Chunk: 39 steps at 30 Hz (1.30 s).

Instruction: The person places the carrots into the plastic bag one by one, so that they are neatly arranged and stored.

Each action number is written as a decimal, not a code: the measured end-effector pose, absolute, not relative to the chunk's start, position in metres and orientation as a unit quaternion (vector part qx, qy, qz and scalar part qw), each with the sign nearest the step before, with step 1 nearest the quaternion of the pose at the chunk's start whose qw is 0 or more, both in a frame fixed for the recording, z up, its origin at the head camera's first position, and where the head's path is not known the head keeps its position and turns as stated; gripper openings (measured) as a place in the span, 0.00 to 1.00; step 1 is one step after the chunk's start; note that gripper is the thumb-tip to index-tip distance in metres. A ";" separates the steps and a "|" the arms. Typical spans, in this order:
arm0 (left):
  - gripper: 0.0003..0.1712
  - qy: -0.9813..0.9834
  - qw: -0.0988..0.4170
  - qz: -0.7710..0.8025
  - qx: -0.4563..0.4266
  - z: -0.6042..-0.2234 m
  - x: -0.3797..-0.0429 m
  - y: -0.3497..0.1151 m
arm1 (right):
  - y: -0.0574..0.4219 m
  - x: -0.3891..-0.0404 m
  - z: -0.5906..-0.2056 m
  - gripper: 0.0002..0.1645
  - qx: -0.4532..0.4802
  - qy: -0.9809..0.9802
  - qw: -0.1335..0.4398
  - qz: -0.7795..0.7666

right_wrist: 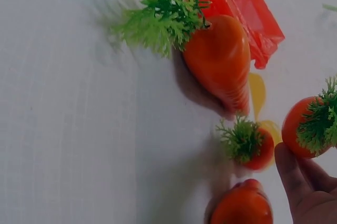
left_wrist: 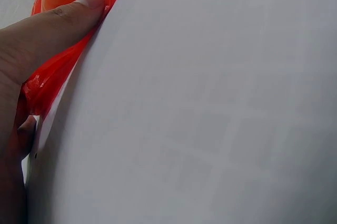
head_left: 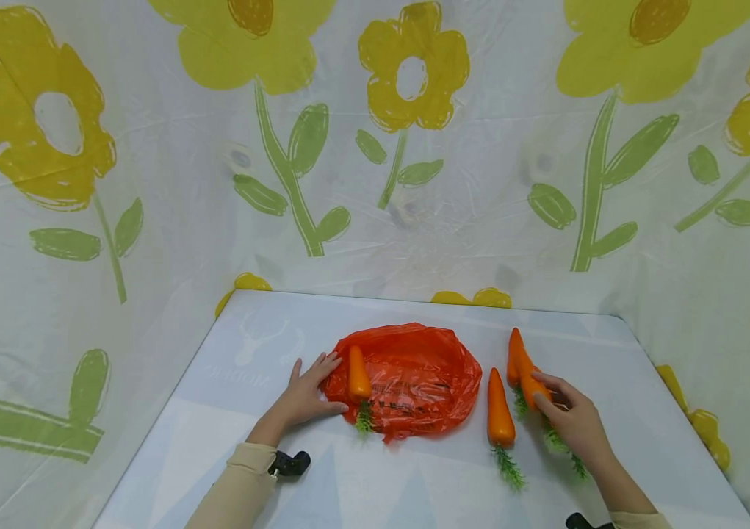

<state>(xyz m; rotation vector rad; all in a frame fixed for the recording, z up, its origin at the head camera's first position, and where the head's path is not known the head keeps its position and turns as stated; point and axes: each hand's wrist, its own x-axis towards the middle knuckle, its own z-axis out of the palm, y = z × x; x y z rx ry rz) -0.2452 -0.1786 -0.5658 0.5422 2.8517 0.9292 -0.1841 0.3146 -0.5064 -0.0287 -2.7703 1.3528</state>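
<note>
A red plastic bag (head_left: 408, 382) lies on the table, with an orange toy carrot (head_left: 358, 373) with green leaves at its left side. At the bag's left edge rests my left hand (head_left: 303, 402), fingers extended and thumb apart; in the left wrist view the thumb (left_wrist: 58, 26) lies against the red plastic. My right hand (head_left: 576, 425) pinches another carrot (head_left: 532, 380) between thumb and fingers. In the right wrist view this carrot (right_wrist: 299, 126) is raised beside the fingertips. A further carrot (head_left: 513, 358) lies partly hidden behind it.
Between the bag and my right hand lies one more carrot (head_left: 500, 415), leaves toward me. In the right wrist view, other carrots lie below the held one, including an orange one (right_wrist: 242, 205). The white table (head_left: 216, 419) is enclosed by a flower-printed curtain (head_left: 480, 191).
</note>
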 end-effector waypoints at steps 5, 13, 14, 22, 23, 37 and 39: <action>0.57 0.934 0.049 0.307 0.177 -0.565 -0.245 -0.178 | 0.309 -0.185 -0.507 0.33 -0.015 -0.891 0.015 0.454; 0.57 0.935 0.046 0.303 0.179 -0.566 -0.245 -0.178 | 0.302 -0.186 -0.508 0.31 -0.001 -0.898 0.028 0.439; 0.57 0.935 0.047 0.302 0.179 -0.566 -0.245 -0.178 | 0.302 -0.185 -0.508 0.31 0.001 -0.898 0.030 0.440; 0.57 0.934 0.047 0.303 0.182 -0.565 -0.245 -0.179 | 0.297 -0.184 -0.508 0.28 0.021 -0.891 0.042 0.451; 0.57 0.934 0.047 0.304 0.183 -0.564 -0.245 -0.179 | 0.296 -0.183 -0.507 0.28 0.023 -0.891 0.042 0.452; 0.57 0.934 0.048 0.302 0.184 -0.562 -0.244 -0.179 | 0.283 -0.182 -0.504 0.29 0.015 -0.888 0.028 0.459; 0.57 0.934 0.048 0.304 0.184 -0.562 -0.244 -0.179 | 0.281 -0.182 -0.505 0.29 0.020 -0.887 0.030 0.460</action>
